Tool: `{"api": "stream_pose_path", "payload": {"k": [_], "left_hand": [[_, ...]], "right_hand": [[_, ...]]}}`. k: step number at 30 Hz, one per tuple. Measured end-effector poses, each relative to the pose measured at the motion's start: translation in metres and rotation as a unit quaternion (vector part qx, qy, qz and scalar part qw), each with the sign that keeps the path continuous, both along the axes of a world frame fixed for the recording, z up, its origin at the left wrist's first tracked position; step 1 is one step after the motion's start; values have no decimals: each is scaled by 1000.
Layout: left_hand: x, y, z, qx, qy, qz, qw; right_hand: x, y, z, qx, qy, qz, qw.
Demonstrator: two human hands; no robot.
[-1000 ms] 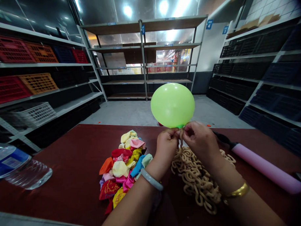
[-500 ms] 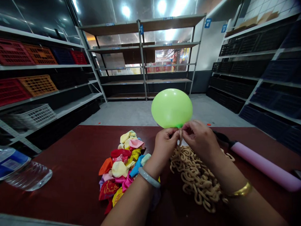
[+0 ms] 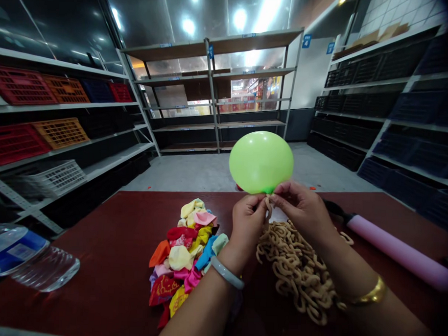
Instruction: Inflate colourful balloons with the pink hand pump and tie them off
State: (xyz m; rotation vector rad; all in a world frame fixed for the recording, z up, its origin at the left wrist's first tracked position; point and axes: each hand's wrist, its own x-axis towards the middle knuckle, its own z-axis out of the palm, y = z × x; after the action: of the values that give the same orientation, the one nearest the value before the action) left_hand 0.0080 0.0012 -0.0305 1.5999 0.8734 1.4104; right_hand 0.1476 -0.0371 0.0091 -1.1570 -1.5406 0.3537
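Note:
An inflated lime-green balloon [image 3: 261, 162] stands above my two hands, its neck pointing down between my fingertips. My left hand [image 3: 248, 219] pinches a tan rubber band [image 3: 268, 207] right at the neck, with a loop of the band hanging below. From the other side, the thumb and fingers of my right hand [image 3: 304, 208] close on the neck and band; exactly which strand they grip is hidden. Below my right hand lies a pile of tan rubber bands [image 3: 297, 268]. Left of my left wrist is a heap of deflated balloons [image 3: 184, 257] in many colours.
A pink balloon pump [image 3: 401, 250] lies on the right of the dark red table [image 3: 106, 262]. On the left, a clear water bottle [image 3: 44, 267] lies on its side. Beyond the table stand metal shelves [image 3: 214, 123], with plastic crates [image 3: 61, 133] on the left rack.
The view has shifted slightly. Both hands stay at the balloon's neck, and the fingers of my right hand have moved a little around the band.

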Motion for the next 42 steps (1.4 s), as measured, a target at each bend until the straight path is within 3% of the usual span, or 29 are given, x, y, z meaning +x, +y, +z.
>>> {"api": "stream_pose_path", "payload": {"k": [4, 12, 22, 25, 31, 35, 38, 42], "left_hand": [[0, 0, -2, 16, 1, 5, 1000], [1, 0, -4, 12, 17, 25, 999], [6, -5, 0, 18, 58, -27, 998], [10, -10, 3, 25, 85, -51, 995], [11, -13, 5, 15, 68, -64, 995], [5, -5, 1, -11, 35, -9, 999], [0, 0, -1, 20, 110, 27, 993], [-3, -1, 1, 91, 227, 46, 969]], "right_hand": [[2, 2, 0, 3, -1, 23, 1000], [-1, 6, -8, 15, -22, -9, 1000], [1, 7, -17, 44, 43, -147, 987], [6, 9, -18, 21, 86, -166, 982], [13, 21, -18, -43, 220, -81, 971], [10, 24, -24, -106, 155, -24, 982], [2, 24, -30, -156, 111, 17, 981], [-9, 27, -36, -180, 202, 36, 962]]}}
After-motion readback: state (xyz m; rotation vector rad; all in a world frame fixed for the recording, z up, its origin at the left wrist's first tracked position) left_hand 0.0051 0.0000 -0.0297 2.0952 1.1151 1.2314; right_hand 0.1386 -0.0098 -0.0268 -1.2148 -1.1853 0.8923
